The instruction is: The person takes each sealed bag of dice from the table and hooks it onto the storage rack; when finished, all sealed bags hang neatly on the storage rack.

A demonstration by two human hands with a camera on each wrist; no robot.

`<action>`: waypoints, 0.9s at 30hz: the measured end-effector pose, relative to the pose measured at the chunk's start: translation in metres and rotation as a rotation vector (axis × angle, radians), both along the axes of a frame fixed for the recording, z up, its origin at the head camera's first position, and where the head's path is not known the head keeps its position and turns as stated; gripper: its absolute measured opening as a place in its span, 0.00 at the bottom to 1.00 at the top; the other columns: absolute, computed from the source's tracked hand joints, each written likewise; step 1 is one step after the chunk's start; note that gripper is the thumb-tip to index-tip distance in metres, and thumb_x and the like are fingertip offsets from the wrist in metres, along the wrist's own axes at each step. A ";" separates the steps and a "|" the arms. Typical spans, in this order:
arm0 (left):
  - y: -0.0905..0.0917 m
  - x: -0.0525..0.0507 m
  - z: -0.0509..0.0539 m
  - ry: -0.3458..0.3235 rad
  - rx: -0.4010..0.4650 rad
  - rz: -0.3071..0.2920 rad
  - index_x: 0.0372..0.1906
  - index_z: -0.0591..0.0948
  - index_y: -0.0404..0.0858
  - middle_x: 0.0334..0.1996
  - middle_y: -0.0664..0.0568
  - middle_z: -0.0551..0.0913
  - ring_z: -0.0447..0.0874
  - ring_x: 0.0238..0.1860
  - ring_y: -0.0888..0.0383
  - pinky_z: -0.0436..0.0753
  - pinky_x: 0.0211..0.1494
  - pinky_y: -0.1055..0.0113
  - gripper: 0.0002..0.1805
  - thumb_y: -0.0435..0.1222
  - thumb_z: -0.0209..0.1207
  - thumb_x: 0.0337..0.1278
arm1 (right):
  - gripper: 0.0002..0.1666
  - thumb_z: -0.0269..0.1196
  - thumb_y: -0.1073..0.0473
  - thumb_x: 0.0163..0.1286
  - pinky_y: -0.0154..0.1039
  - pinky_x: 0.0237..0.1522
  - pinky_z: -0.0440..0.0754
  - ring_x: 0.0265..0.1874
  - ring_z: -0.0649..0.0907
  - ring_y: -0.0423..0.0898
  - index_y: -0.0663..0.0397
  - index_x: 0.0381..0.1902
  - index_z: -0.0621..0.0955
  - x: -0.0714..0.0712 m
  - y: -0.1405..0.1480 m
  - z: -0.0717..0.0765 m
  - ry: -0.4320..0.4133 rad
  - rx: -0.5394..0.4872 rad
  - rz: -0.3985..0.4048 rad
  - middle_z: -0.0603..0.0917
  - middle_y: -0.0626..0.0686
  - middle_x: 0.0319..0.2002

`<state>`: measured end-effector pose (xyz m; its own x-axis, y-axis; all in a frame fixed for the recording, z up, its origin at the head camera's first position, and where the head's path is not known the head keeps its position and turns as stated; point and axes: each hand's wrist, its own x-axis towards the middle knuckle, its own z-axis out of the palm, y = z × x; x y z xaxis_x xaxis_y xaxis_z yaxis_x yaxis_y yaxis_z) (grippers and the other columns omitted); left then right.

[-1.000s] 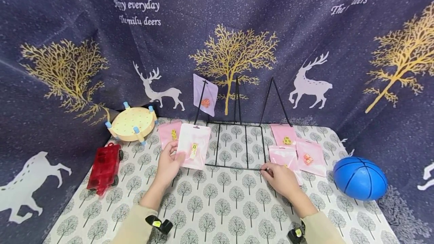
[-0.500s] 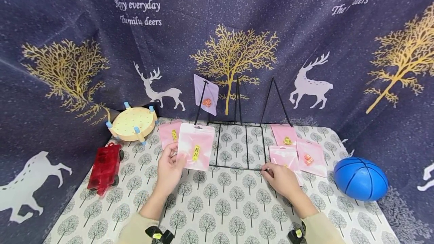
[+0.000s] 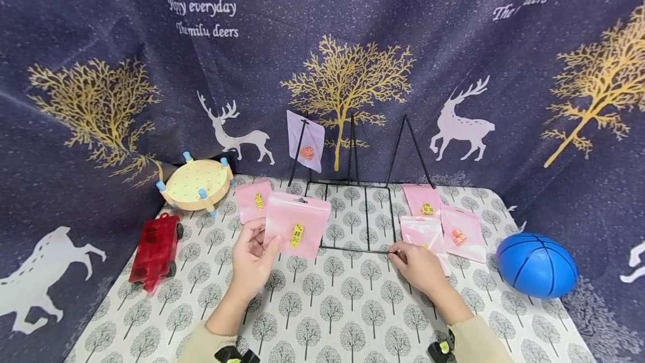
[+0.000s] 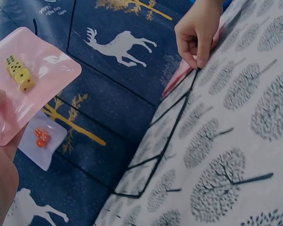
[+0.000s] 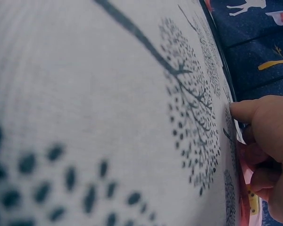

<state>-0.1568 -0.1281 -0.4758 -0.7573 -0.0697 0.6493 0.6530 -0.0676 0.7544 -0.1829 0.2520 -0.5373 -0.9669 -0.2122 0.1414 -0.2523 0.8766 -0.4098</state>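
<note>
My left hand (image 3: 254,259) pinches a pink bag (image 3: 313,218) of yellow dice by its lower left side, held up before the left part of a black wire rack (image 3: 367,216). In the left wrist view the same bag (image 4: 37,80) shows its dice. My right hand (image 3: 420,266) pinches the rack's front right corner. A purple bag (image 3: 314,138) with red dice hangs on the rack's left prong. The middle and right prongs carry no bag.
Pink bags lie left (image 3: 246,198) and right (image 3: 466,228) of the rack. A yellow round stand (image 3: 196,184) and red toy car (image 3: 155,248) are at the left, a blue ball (image 3: 536,265) at the right.
The bag in my left hand has shifted slightly right and down, its top edge tipping toward me. My right hand has stayed at the rack's corner.
</note>
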 end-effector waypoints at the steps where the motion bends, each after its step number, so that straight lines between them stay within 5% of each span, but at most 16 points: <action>1: 0.001 0.001 0.002 0.011 0.007 0.003 0.56 0.72 0.18 0.48 0.47 0.84 0.85 0.41 0.59 0.86 0.43 0.71 0.22 0.10 0.57 0.55 | 0.03 0.69 0.53 0.72 0.40 0.19 0.66 0.17 0.67 0.39 0.42 0.42 0.87 0.000 0.000 0.000 0.000 0.001 0.000 0.68 0.38 0.17; 12: 0.004 -0.002 0.015 0.102 0.124 0.024 0.54 0.69 0.13 0.48 0.43 0.83 0.85 0.42 0.57 0.86 0.46 0.71 0.21 0.09 0.55 0.53 | 0.04 0.69 0.54 0.72 0.39 0.19 0.65 0.16 0.66 0.39 0.42 0.43 0.87 0.000 0.001 -0.002 0.002 0.007 0.001 0.68 0.38 0.17; 27: 0.006 -0.011 0.011 -0.023 0.131 0.074 0.57 0.69 0.16 0.49 0.43 0.82 0.86 0.42 0.55 0.86 0.47 0.67 0.22 0.10 0.56 0.56 | 0.04 0.70 0.53 0.72 0.38 0.19 0.64 0.16 0.66 0.39 0.42 0.43 0.87 -0.001 0.001 -0.003 0.004 0.008 0.003 0.68 0.38 0.17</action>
